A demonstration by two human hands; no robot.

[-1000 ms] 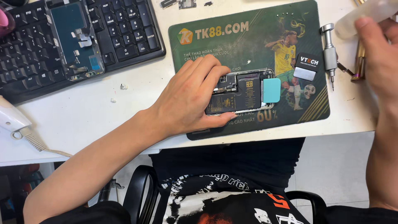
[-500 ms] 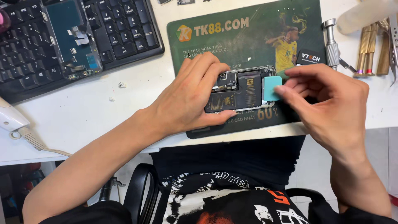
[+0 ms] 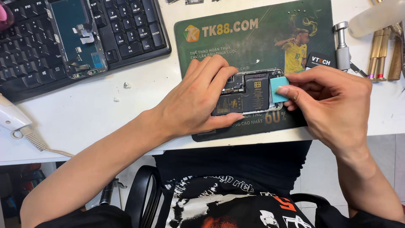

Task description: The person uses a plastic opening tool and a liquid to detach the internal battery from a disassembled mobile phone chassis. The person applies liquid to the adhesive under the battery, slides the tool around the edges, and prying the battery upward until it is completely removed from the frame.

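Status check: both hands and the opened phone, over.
Left hand flat on opened phone, pinning it to the green mat. Right hand pinching teal pick at phone's right end. Nothing blocking.

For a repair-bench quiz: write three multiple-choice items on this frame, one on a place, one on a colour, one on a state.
1. Where does the opened phone lie?
A. on the keyboard
B. on the green mat
C. on the chair

2. What colour is the small square piece at the right hand?
A. light blue
B. red
C. yellow

3. How does the left hand stand to the phone?
A. lifted clear of it
B. lying flat on it, fingers over its left part
C. under the desk

Answers: 1 B, the phone rests on the printed mat. 2 A, the piece at the fingertips is light blue. 3 B, the palm and fingers cover the phone's left part.
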